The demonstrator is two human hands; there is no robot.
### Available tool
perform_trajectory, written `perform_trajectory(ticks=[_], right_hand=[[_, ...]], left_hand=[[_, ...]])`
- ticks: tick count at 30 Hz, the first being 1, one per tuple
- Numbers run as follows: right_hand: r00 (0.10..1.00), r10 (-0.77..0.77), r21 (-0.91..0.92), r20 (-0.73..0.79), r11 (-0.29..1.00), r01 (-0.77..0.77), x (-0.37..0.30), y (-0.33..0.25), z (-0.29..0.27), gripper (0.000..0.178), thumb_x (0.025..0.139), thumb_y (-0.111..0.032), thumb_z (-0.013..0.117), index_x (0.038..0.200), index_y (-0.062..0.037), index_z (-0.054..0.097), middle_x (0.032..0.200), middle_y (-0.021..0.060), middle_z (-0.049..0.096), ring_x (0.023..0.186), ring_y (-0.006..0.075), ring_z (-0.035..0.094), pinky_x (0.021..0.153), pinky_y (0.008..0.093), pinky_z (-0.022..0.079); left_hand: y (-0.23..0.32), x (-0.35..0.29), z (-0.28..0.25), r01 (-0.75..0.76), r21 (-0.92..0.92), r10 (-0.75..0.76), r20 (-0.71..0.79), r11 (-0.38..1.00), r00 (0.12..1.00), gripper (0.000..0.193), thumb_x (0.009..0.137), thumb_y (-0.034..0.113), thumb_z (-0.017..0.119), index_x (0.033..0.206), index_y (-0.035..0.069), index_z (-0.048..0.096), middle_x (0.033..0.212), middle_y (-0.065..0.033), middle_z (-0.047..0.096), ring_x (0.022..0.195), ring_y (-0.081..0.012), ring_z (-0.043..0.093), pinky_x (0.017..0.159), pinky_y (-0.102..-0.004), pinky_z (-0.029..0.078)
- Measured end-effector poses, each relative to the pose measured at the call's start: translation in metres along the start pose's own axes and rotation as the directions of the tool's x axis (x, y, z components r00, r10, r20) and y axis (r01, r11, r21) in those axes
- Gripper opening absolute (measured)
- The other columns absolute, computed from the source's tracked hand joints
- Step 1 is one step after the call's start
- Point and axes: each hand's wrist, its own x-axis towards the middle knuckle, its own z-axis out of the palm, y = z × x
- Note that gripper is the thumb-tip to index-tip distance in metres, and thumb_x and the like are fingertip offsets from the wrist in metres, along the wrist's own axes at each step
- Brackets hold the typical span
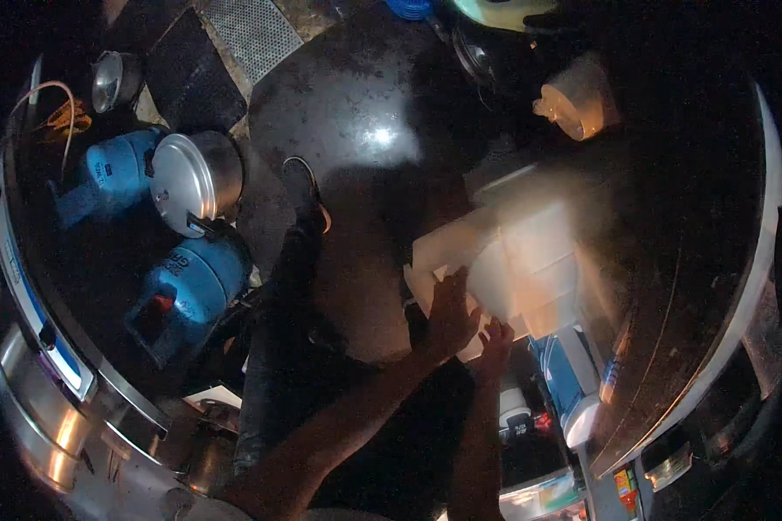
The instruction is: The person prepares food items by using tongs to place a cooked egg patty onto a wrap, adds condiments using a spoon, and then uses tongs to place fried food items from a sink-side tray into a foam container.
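A pale, whitish box (543, 260) with panels or flaps standing out lies right of centre, lit brightly and partly smeared by glare. A rounded white piece (493, 280) shows at its left side; I cannot make out what it is. My left hand (450, 314) is at the box's near left edge, its fingers bent against the pale panel. Close beside it, my right hand (495, 342) has its fingertips closed on the near edge of the box. Both forearms come up from the lower edge.
To the left stand a lidded metal pot (195, 181), a blue gas cylinder (191, 282) and another blue cylinder (123, 169). A dark table edge (669, 417) curves along the right. A translucent cup-like container (575, 106) lies at the upper right, and a blue-and-white package (569, 382) below the box.
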Motion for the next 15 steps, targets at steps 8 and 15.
perform_trajectory(ticks=[8,15], right_hand=[[0.998,-0.043,-0.121,-0.050,0.992,0.037,-0.015,0.016,-0.020,0.039,0.098,-0.033,0.070,0.110,0.0035,0.063,0.100,0.0123,0.066,0.089,0.0199,0.059,0.080,0.0385,0.050],[0.955,-0.156,-0.402,0.251,0.881,0.250,-0.055,0.006,-0.044,0.050,0.104,-0.040,0.059,0.128,0.0037,0.058,0.125,0.0206,0.062,0.107,0.0272,0.061,0.093,0.0407,0.052]], left_hand=[[0.026,-0.018,-0.007,0.049,0.053,-0.049,0.003,0.997,0.999,0.091,0.087,0.028,0.076,0.158,-0.002,0.028,0.161,-0.0283,0.029,0.148,-0.0489,0.028,0.121,-0.0586,0.025],[0.074,-0.019,-0.061,0.077,0.097,-0.087,0.102,0.992,0.991,0.081,0.089,0.033,0.073,0.153,-0.001,0.036,0.150,-0.0270,0.041,0.140,-0.0470,0.038,0.118,-0.0586,0.027]])
